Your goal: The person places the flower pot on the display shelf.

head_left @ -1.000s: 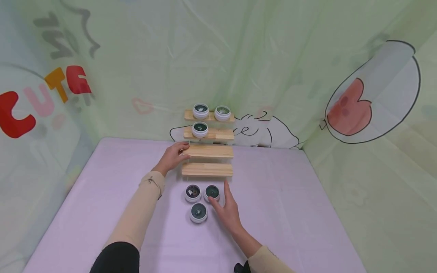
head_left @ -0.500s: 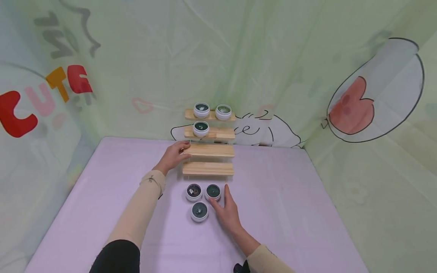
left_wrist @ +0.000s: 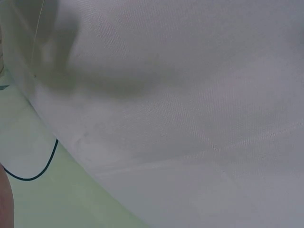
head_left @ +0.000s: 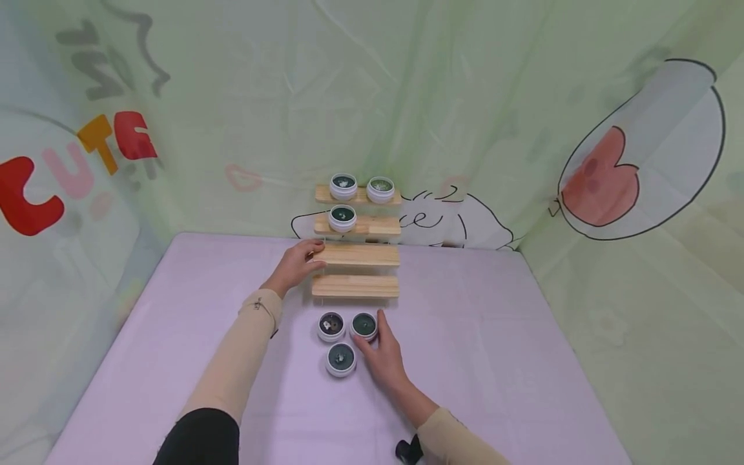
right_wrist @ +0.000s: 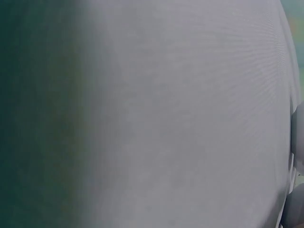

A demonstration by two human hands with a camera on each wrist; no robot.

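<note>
In the head view my left hand (head_left: pixel 295 266) holds the left end of a tiered wooden display stand (head_left: pixel 357 256), thumb in front of a tier and fingers behind it. My right hand (head_left: pixel 385 354) is at a small round white jar with a dark green top (head_left: pixel 364 325), its thumb at the near side and its index finger along the right side. Left of that jar stands another with a dark, patterned top (head_left: pixel 330 325). A third jar (head_left: pixel 341 358), with a grey-green top, stands nearer me. The wrist views show mostly pale cloth.
On the stand's top tier sit two white jars, a dark-topped jar (head_left: pixel 343 186) and a lighter green one (head_left: pixel 380 188). One more jar (head_left: pixel 341 218) is on the left of the tier below. A printed curtain (head_left: pixel 261 116) rises behind the lilac-covered table (head_left: pixel 476 361).
My right hand's fingers have drawn in closer around the green-topped jar. The left hand has kept its place on the stand. The view has shifted slightly.
</note>
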